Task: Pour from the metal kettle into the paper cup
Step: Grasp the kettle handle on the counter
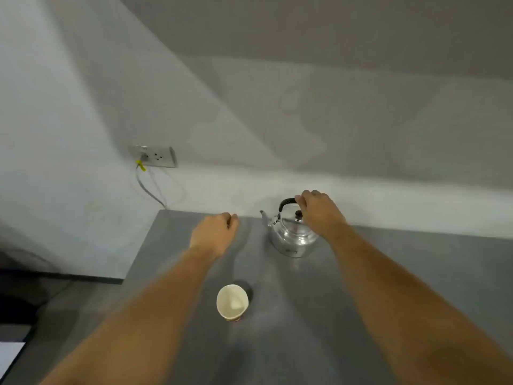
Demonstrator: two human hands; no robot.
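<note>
A shiny metal kettle [293, 238] with a black arched handle and a dark lid knob stands on the grey table near the far edge, its spout pointing left. My right hand [319, 209] is curled over the top of the handle and grips it. My left hand [216, 232] hovers over the table to the left of the kettle with its fingers curled in and nothing in it. A paper cup [232, 301], cream-white inside and looking empty, stands upright nearer to me, between my forearms.
The grey table [319, 315] ends at a left edge, beyond which is dark floor. A white wall runs behind the table. A wall socket [155, 156] with a plugged-in cable and a yellow tag sits at the left.
</note>
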